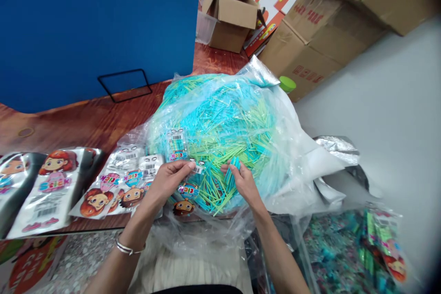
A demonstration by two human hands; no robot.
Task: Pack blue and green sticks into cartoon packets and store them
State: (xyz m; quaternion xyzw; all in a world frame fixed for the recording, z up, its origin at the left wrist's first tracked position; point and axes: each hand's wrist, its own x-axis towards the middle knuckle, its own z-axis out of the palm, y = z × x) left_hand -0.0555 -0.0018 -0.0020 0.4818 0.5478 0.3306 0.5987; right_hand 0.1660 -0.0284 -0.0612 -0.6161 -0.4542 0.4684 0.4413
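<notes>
Wooden tabletop (86, 119): left hand (168, 179) pinches clear cartoon-printed plastic pouch (189, 190); beside that grip, right hand (244, 182) closed on small bundle of turquoise sticks (234, 165), over big clear plastic bag (220, 119)

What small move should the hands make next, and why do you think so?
Probably move the right hand to the left hand and slide its bunch of blue sticks into the printed pouch. The right hand pinches the bunch over the big bag of sticks, and the left holds the pouch close beside it; whether its mouth is open I cannot tell.
</notes>
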